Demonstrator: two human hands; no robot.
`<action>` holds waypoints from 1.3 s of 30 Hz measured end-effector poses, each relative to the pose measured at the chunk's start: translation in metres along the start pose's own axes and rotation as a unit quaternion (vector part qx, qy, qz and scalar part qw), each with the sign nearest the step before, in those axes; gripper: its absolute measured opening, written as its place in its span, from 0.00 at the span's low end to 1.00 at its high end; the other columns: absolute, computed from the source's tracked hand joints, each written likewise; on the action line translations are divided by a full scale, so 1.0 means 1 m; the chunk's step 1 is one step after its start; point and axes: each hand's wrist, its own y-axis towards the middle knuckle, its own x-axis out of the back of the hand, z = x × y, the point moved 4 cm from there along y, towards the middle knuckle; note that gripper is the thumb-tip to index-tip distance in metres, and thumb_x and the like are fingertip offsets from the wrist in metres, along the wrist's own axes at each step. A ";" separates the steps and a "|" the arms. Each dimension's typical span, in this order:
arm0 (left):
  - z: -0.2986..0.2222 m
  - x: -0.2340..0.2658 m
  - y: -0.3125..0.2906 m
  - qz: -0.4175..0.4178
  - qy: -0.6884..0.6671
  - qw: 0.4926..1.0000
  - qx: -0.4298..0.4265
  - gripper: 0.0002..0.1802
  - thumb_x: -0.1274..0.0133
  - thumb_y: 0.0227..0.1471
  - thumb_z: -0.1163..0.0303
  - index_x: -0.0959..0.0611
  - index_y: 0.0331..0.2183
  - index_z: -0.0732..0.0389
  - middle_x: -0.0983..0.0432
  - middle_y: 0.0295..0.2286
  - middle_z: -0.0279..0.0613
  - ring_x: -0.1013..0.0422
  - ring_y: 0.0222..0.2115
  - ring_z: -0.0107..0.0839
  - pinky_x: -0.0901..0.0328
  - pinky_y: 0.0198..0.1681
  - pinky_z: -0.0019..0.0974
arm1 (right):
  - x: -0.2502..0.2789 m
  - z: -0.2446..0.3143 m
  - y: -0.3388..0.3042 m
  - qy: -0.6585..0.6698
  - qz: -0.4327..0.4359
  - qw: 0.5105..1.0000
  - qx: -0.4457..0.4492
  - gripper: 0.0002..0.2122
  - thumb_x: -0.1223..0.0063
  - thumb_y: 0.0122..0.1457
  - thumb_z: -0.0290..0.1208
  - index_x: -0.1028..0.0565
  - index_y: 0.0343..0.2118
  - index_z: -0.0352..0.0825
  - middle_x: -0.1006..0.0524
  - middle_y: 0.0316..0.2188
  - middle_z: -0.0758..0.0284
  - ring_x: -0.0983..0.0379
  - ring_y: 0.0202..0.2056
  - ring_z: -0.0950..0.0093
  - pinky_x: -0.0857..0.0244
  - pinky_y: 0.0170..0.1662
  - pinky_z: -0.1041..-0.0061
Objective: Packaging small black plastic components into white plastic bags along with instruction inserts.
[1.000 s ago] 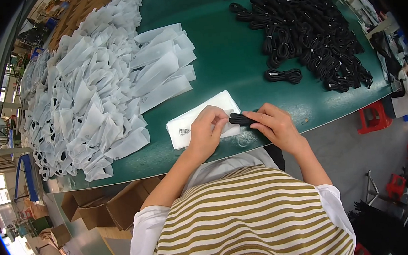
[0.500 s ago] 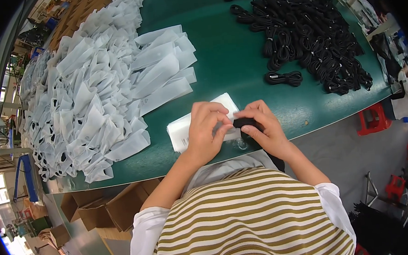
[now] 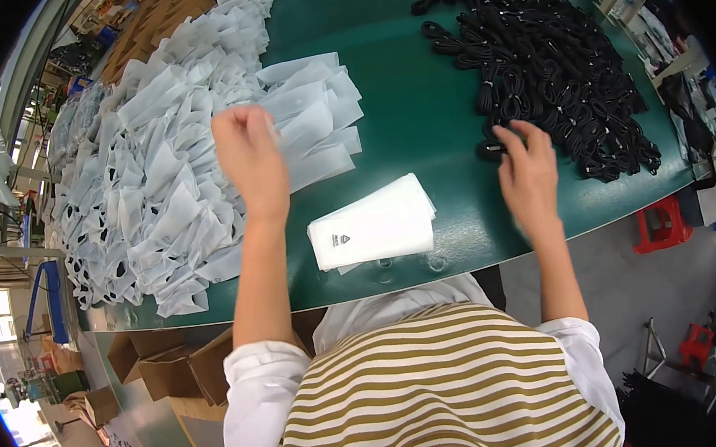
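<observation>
My left hand (image 3: 252,160) is over the right side of a big heap of frosted plastic bags (image 3: 174,187), its fingers curled in and a little blurred. Whatever it may hold cannot be made out against the bags. On the right, my right hand (image 3: 531,172) reaches forward with fingers apart, its tips beside a coiled black cable (image 3: 491,150) at the near left edge of a cable pile (image 3: 539,66). Between my arms lies a stack of flat white bags (image 3: 375,226) with a small dark print, touched by neither hand.
The green table (image 3: 389,78) ends in a curved edge close to my body. Open cardboard boxes (image 3: 167,364) stand below it on the left. A red stool (image 3: 661,225) is on the floor to the right. Shelving and clutter line both sides.
My hands have parted from over the white stack, where they held a small black item. The left has moved up and left to the heap, the right up and right to the cables.
</observation>
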 end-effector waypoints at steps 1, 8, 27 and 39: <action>0.004 -0.005 0.016 0.000 0.126 0.991 -0.055 0.07 0.48 0.60 0.72 0.27 0.36 0.65 0.26 0.32 0.44 0.28 0.30 0.36 0.35 0.40 0.36 | 0.000 -0.014 -0.004 -0.003 0.001 1.000 -0.001 0.21 0.46 0.51 0.18 0.25 0.50 0.36 0.28 0.46 0.60 0.29 0.43 0.61 0.32 0.42 0.67; 0.019 -0.053 -0.041 0.182 0.261 0.935 -0.157 0.12 0.40 0.47 0.75 0.23 0.37 0.64 0.28 0.35 0.51 0.31 0.38 0.50 0.36 0.43 0.46 | -0.027 -0.043 -0.039 0.002 0.080 0.996 -0.024 0.18 0.45 0.54 0.21 0.25 0.50 0.34 0.28 0.37 0.62 0.30 0.39 0.62 0.35 0.40 0.66; 0.028 -0.075 -0.162 0.299 0.095 0.947 0.071 0.04 0.44 0.52 0.81 0.22 0.31 0.65 0.24 0.31 0.41 0.29 0.28 0.29 0.34 0.33 0.31 | 0.012 0.032 -0.066 0.292 0.163 0.941 0.058 0.23 0.42 0.53 0.18 0.25 0.55 0.35 0.29 0.31 0.61 0.32 0.32 0.63 0.35 0.34 0.69; -0.003 -0.083 -0.156 0.368 0.054 0.916 -0.152 0.09 0.42 0.44 0.83 0.24 0.29 0.63 0.24 0.36 0.43 0.30 0.37 0.43 0.34 0.40 0.39 | -0.025 0.017 -0.081 0.533 0.331 0.705 -0.330 0.10 0.49 0.64 0.25 0.24 0.47 0.31 0.24 0.29 0.69 0.32 0.24 0.83 0.34 0.29 0.79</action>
